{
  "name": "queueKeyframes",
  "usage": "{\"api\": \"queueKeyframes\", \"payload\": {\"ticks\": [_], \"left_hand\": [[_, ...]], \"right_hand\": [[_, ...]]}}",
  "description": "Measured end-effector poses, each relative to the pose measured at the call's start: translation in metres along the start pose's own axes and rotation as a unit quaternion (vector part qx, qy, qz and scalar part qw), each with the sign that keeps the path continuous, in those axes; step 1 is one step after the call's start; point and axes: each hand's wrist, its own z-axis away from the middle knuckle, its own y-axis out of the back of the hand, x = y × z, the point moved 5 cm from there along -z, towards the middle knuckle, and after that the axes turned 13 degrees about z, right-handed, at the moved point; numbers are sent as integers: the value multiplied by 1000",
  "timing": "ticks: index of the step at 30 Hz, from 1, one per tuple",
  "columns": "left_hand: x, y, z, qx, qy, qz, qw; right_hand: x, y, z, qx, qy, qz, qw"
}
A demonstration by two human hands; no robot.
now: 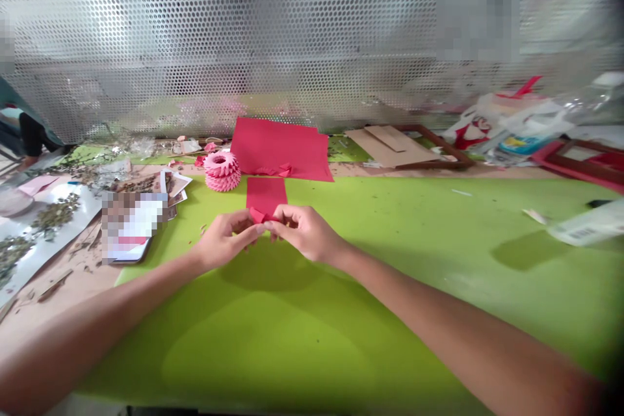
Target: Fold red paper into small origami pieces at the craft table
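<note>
Between my two hands is a small folded piece of red paper (pixel 260 215), raised over the green table top (pixel 292 338). My left hand (pixel 228 234) pinches its left side, and my right hand (pixel 305 231) grips the right side with thumb and fingers. The thumbs nearly meet at its lower edge. Just beyond the hands lies a red paper square (pixel 266 192). Behind that is a large red sheet (pixel 280 146) with a few small folded red pieces (pixel 285 170) on it. A pink ring-shaped stack of folded paper (pixel 222 172) stands to the left.
At left are a phone (pixel 129 250), paper scraps (pixel 175 185) and dried leaves (pixel 58 211) on white paper. Brown cardboard (pixel 390 146), plastic bags (pixel 507 123) and a red frame (pixel 585 159) lie along the back right. A white bottle (pixel 589 226) rests at right. A perforated metal panel (pixel 302 32) rises behind.
</note>
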Motion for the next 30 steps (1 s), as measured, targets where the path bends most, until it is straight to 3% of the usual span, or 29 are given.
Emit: {"api": "queueKeyframes", "payload": {"ticks": [4, 9, 11, 14, 19, 22, 24, 30], "left_hand": [[1, 7, -1, 51, -45, -3, 998], [2, 12, -1, 102, -69, 67, 990], [4, 12, -2, 96, -70, 119, 986], [2, 13, -3, 68, -56, 197, 976], [-3, 11, -7, 51, -1, 233, 971], [-1, 4, -7, 17, 19, 256, 966], [0, 2, -7, 15, 22, 259, 966], [-3, 8, -8, 94, 4, 237, 967]], "right_hand": [[-4, 7, 1, 56, 51, 50, 996], [-2, 4, 1, 47, 17, -94, 994], [-1, 5, 0, 58, 9, -124, 991], [-1, 9, 1, 88, 14, -88, 992], [-5, 10, 3, 97, 64, -32, 993], [-7, 10, 3, 88, 77, -23, 993], [-5, 9, 2, 80, 50, -37, 995], [4, -5, -3, -29, -33, -147, 988]]}}
